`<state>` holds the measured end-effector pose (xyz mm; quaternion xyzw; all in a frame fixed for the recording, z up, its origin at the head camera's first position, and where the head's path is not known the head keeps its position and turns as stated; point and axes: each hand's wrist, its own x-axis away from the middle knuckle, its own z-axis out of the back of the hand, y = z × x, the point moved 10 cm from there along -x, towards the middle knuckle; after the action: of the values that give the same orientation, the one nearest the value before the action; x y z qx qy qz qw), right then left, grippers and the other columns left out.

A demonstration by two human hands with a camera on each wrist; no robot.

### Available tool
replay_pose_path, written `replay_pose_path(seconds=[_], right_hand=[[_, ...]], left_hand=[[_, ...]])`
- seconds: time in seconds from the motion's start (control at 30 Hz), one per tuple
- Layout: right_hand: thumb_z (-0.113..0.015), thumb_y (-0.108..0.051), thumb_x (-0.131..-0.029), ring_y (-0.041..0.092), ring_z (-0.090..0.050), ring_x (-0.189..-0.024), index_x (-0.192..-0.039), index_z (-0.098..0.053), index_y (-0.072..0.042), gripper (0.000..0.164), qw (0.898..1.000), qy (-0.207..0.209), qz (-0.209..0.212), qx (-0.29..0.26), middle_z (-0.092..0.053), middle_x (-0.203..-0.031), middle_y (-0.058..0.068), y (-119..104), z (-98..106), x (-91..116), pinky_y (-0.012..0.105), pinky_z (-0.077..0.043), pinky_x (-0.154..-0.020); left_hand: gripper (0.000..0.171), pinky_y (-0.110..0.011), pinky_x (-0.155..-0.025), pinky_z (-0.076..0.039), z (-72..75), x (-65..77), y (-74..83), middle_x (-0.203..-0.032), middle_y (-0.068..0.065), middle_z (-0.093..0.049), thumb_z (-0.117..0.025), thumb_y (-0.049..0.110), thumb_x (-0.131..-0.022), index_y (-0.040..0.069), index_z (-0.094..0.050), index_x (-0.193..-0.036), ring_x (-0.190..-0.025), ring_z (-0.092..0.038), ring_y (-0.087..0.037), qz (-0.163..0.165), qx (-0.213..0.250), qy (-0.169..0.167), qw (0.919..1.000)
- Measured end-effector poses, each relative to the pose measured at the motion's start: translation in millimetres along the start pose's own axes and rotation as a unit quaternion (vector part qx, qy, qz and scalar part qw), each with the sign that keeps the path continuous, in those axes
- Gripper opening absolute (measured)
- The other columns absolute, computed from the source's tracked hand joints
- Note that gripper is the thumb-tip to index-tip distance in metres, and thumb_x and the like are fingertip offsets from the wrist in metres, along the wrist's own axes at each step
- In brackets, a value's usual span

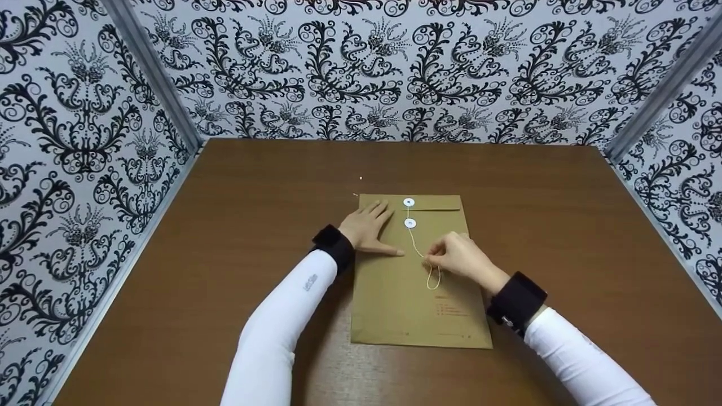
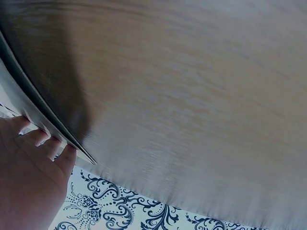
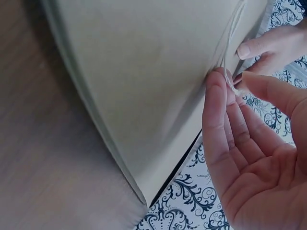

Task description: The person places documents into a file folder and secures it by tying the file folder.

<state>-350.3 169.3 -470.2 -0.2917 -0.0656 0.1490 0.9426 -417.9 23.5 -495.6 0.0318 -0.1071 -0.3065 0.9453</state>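
A brown paper envelope [image 1: 389,304] lies flap side up on the table, in the middle of the head view. Two white round buttons [image 1: 410,223] sit near its top, one on the flap and one just below. From them runs a thin pale string [image 1: 415,243]. My left hand [image 1: 365,228] rests on the envelope's upper left with fingers and thumb spread. Between thumb and fingertips my right hand [image 1: 458,256] pinches the string, with a loop hanging below. In the right wrist view the doubled string [image 3: 226,57] passes down to the fingers.
The brown wooden table [image 1: 254,186] reaches round the envelope on every side. Walls with a black-and-white scroll pattern [image 1: 361,73] stand behind and at both sides, joined by grey corner posts [image 1: 155,73]. A tiny white speck [image 1: 361,178] lies beyond the envelope.
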Motion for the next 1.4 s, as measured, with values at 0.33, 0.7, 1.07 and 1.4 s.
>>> replay_pose_path(seconds=[0.33,0.7,1.07,1.4], right_hand=[[-0.077,-0.007,-0.086,0.006,-0.054,-0.061,-0.077,-0.074,-0.001,0.012,1.000,0.004,0.012,0.022,-0.075,-0.074,0.011,-5.9,-7.0,-5.9,0.018,-0.040,-0.056],[-0.065,-0.004,-0.094,0.009,-0.046,-0.061,-0.081,-0.067,-0.001,0.013,0.998,-0.022,0.023,0.055,-0.066,-0.072,0.007,-12.9,-13.4,-4.7,0.020,-0.036,-0.056],[-0.069,-0.004,-0.082,0.008,-0.049,-0.058,-0.074,-0.067,-0.006,0.009,1.000,0.006,0.012,0.027,-0.069,-0.070,0.006,-8.5,-0.8,-6.6,0.020,-0.038,-0.054],[-0.077,-0.004,-0.080,0.011,-0.062,-0.063,-0.079,-0.075,-0.004,0.003,0.999,0.024,0.007,0.037,-0.076,-0.076,0.010,6.5,13.9,-8.2,0.024,-0.045,-0.057]], left_hand=[[0.113,-0.045,-0.131,-0.023,-1.3,-0.9,-0.6,-0.174,-0.008,-0.016,-0.063,0.079,-0.081,0.016,-0.021,-0.165,-0.163,-0.014,-0.026,0.008,0.013,-0.001,0.9999],[0.113,-0.045,-0.131,-0.023,0.0,1.2,0.6,-0.174,-0.009,-0.016,-0.062,0.079,-0.081,0.016,-0.021,-0.165,-0.163,-0.015,-0.027,0.004,0.010,-0.001,0.9999],[0.113,-0.045,-0.131,-0.024,-2.2,-0.1,-1.0,-0.174,-0.009,-0.016,-0.063,0.079,-0.081,0.015,-0.022,-0.165,-0.163,-0.016,-0.027,0.003,0.011,-0.001,0.9999],[0.115,-0.044,-0.131,-0.023,-8.7,-6.0,-5.1,-0.175,-0.006,-0.010,-0.061,0.082,-0.081,0.018,-0.016,-0.166,-0.164,-0.011,-0.024,0.016,0.000,-0.015,0.9998]])
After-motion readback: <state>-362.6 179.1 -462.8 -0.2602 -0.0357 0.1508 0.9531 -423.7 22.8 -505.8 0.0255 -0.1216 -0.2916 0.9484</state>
